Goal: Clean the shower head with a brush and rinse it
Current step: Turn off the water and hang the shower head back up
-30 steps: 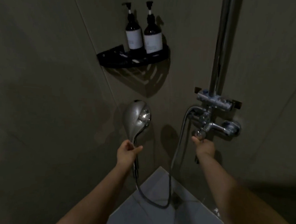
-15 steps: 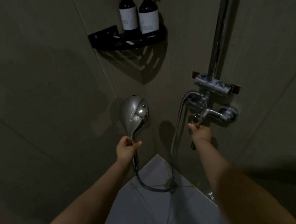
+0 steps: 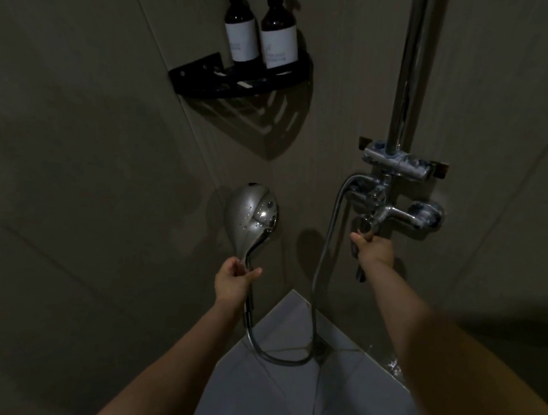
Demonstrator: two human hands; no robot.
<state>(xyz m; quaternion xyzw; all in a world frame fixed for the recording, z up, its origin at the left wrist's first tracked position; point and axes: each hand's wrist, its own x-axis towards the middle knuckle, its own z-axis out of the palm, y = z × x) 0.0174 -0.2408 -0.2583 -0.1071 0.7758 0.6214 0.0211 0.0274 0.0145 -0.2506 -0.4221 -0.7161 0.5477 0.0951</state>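
My left hand [image 3: 233,280] grips the handle of a chrome shower head [image 3: 251,217], held upright with its rounded back toward me and drops of water on it. Its metal hose [image 3: 321,275] loops down over the floor and up to the chrome mixer tap [image 3: 392,209] on the right wall. My right hand [image 3: 373,248] grips the tap's lever just under the valve body. No brush is in view. I see no water coming from the head.
A black corner shelf [image 3: 242,82] high up holds two dark pump bottles [image 3: 262,34]. A chrome riser pipe [image 3: 409,67] runs up from the tap. Pale floor tiles [image 3: 286,386] with a drain [image 3: 319,348] lie below, in a dim stall.
The view has tilted down slightly since a second ago, so shelf and tap sit higher in frame. Both hands keep their grips; the right hand stays at the tap lever.
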